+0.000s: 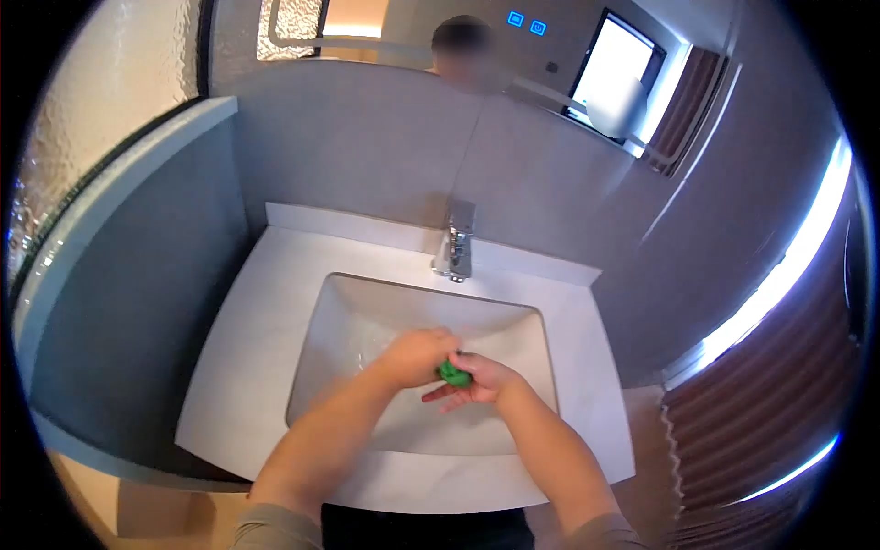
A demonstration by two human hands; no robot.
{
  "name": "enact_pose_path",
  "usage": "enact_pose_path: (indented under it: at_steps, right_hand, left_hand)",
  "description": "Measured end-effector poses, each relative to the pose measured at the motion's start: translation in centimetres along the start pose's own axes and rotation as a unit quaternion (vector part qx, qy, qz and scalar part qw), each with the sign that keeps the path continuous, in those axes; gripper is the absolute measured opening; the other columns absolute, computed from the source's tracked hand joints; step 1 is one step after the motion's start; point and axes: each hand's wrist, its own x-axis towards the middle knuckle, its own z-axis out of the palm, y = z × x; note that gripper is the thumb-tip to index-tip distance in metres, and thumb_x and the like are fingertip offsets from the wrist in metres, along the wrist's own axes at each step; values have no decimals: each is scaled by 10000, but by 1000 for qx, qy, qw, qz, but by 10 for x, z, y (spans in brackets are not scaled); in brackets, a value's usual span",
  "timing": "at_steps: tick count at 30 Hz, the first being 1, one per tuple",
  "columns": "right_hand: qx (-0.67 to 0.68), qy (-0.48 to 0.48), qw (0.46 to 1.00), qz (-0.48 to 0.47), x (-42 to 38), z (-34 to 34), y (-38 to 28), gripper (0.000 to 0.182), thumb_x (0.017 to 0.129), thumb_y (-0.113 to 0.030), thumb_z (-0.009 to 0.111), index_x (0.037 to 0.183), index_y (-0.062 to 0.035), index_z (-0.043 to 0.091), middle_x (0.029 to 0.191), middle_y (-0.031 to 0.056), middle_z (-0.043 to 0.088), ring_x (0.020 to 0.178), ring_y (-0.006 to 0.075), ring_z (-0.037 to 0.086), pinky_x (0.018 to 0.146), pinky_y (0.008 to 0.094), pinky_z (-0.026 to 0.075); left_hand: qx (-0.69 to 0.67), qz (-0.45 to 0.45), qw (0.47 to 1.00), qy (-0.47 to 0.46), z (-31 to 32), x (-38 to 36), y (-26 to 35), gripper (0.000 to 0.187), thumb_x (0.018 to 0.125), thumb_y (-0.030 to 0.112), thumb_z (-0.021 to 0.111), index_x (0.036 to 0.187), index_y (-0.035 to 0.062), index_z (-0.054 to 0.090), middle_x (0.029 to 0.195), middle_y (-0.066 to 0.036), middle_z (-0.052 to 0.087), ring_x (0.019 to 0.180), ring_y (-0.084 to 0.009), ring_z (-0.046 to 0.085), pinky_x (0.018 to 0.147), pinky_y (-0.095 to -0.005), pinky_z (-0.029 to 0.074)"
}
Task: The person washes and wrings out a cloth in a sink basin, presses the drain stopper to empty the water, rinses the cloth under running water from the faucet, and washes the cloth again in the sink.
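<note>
Both hands are together over the white sink basin, below the chrome faucet. A small green object is between them; what it is cannot be made out. My right hand holds it near the thumb, with the other fingers partly spread below it. My left hand is closed against the object's left side, its fingers curled and slightly blurred, and its grip is partly hidden.
The basin is set in a white countertop with a raised back edge. A mirror hangs above. A dark partition stands at the left, a brown pleated curtain at the right.
</note>
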Motion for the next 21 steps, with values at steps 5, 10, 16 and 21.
enact_pose_path:
  at_steps: [5,10,16,21]
  right_hand:
    - [-190,22,981,27,12,-15,0,316,730,-52,716,1022,-87,599,829,79,644,650,169,614,485,290,479]
    - [-364,75,928,-12,13,0,11,197,696,-11,682,791,-101,535,627,10,526,478,108,442,407,287,312]
    - [-642,235,709,-173,40,-11,23,294,683,-111,742,948,-52,628,819,117,669,679,235,622,589,362,494]
    - [-658,314,647,-222,43,-22,30,389,652,-242,791,987,-84,673,971,149,684,935,313,647,804,366,513]
  left_hand:
    - [128,108,986,23,5,-7,10,330,722,228,663,1023,133,566,919,-93,595,830,-292,615,700,-406,513]
    - [243,21,969,-36,20,-15,29,245,764,194,589,981,89,547,893,-102,583,734,-282,627,620,-395,528]
    - [250,-52,964,-71,32,3,17,169,805,184,565,922,66,595,855,-124,613,732,-312,648,621,-421,538]
    - [243,-121,959,-80,27,12,33,143,820,156,556,844,48,648,843,-156,659,779,-329,665,655,-424,539]
